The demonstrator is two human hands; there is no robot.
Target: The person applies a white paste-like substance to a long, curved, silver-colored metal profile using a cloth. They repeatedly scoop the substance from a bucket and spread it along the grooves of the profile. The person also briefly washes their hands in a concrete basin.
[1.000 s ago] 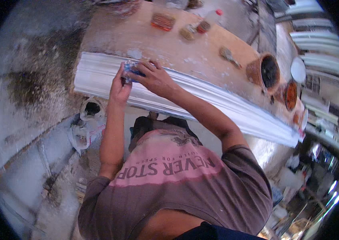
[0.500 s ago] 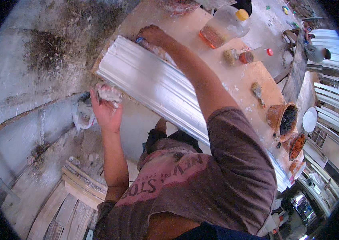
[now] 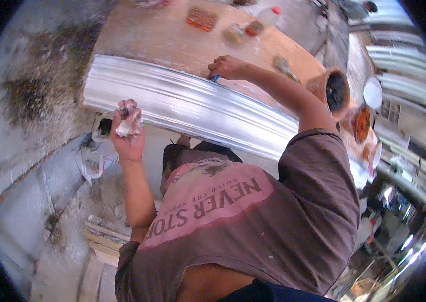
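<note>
A long, shiny silver-white moulding strip [image 3: 173, 98] with ribs along its length lies on a wooden tabletop. My right hand [image 3: 229, 68] is at the strip's far edge, fingers closed on a small blue object [image 3: 215, 78]; most of that object is hidden under the fingers. My left hand [image 3: 130, 143] is palm up beside the strip's near edge, at the left. Its fingers curl around a whitish, soft-looking lump [image 3: 128, 126], and white smears coat the fingers. What the lump is made of cannot be made out.
On the tabletop [image 3: 142, 30] beyond the strip are a blurred container of reddish liquid [image 3: 202, 19], a red-capped bottle [image 3: 268, 17], a brush [image 3: 286, 67] and a brown pot with a dark inside [image 3: 331, 93]. Orange-lined bowls [image 3: 361, 124] sit at the right. A plastic bag [image 3: 95, 163] hangs at the left.
My right hand has moved rightward along the strip's far edge with the blue object. The left hand's fingers have curled in over the white lump. The whole view has shifted.
</note>
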